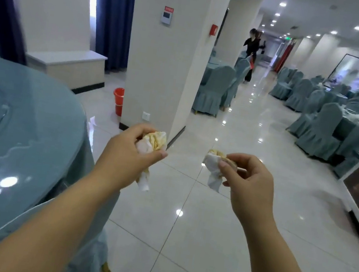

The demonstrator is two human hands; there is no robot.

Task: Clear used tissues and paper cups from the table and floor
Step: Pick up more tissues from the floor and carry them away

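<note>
Hands hold stained tissues above the floor (180,242): left hand (128,153) grips one crumpled tissue (152,142), right hand (249,179) pinches another tissue (212,164); tabletop (9,132) lies left.

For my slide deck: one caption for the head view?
Left hand grips a yellow-stained tissue, right hand a second tissue, beside a blue-clothed table.
</note>
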